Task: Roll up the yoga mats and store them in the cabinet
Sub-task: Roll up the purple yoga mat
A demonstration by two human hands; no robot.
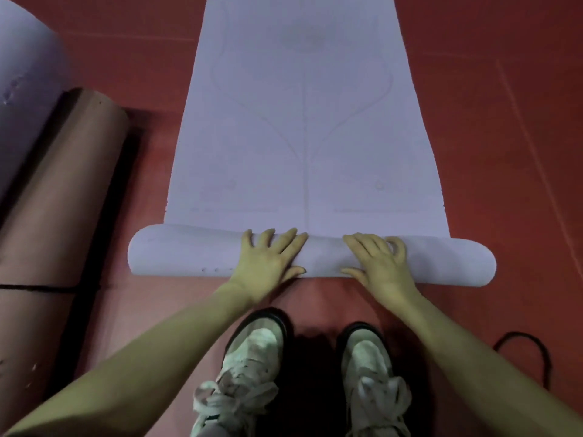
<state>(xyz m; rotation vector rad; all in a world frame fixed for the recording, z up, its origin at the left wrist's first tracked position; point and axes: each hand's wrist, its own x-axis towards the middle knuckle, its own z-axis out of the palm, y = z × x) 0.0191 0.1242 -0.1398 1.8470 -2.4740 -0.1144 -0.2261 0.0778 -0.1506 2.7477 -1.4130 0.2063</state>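
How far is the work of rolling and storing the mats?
Done: a brown rolled mat lies on the left. In hand: left hand and right hand press the roll of the lilac mat, mostly still flat. Left: finish rolling, store; no cabinet in view.

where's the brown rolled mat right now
In the head view the brown rolled mat lies on the red floor at the left, beside the lilac mat that both hands are rolling.
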